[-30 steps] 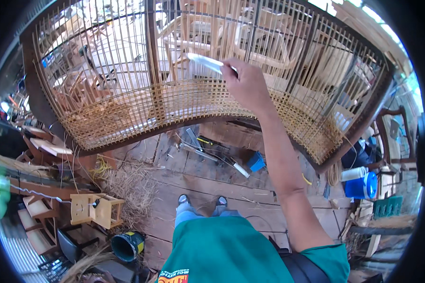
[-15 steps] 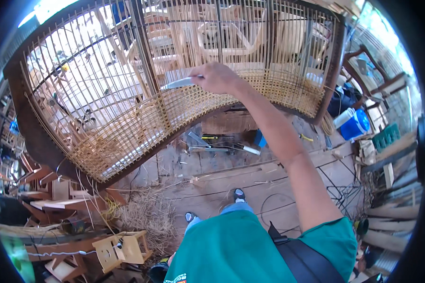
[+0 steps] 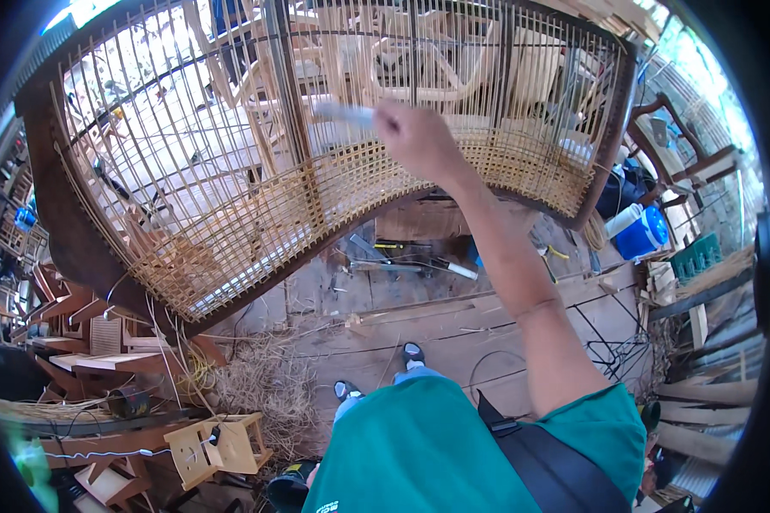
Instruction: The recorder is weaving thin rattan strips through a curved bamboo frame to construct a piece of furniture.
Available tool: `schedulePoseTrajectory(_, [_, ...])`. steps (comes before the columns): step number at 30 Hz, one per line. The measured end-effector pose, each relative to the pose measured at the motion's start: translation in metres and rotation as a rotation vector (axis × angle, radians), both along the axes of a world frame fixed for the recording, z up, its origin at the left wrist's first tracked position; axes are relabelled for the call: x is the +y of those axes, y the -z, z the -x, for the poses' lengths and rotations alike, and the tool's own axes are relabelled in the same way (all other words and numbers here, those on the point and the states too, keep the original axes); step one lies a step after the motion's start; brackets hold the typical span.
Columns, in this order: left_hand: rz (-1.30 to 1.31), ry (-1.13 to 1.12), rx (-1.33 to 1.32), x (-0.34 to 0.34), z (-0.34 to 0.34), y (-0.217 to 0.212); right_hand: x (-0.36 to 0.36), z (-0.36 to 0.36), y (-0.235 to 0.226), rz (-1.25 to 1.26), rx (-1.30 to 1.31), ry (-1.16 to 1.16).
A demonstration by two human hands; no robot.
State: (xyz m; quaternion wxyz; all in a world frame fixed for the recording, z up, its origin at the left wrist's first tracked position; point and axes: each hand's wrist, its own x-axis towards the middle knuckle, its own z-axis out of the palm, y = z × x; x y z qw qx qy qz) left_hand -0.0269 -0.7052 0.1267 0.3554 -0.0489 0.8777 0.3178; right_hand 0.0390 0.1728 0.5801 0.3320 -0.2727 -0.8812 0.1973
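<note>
While the head view looked down, the right hand [image 3: 421, 144] was closed around a knife [image 3: 344, 114], its pale, blurred blade pointing left. The hand was over the cane [image 3: 252, 209], near the middle; whether blade and cane touched could not be told. Nor could the left hand's state. The cane spanned a dark wooden frame [image 3: 75, 227], close-woven along the curved lower edge, with bare strands above. Tools lay on the floor [image 3: 376, 338] below the frame. Straw [image 3: 269, 385] and a small chair [image 3: 218, 449] were at lower left, a blue jug [image 3: 641, 232] at right.
</note>
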Motion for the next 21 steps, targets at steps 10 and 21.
schedulePoseTrajectory(10, [-0.122, 0.142, 0.072, 0.104, -0.057, -0.005, 0.02, -0.021, 0.005, 0.043, 0.004, -0.057])
schedulePoseTrajectory(21, [-0.28, 0.346, 0.222, 0.251, 0.03, 0.081, 0.088, -0.021, 0.043, 0.025, -0.035, -0.128])
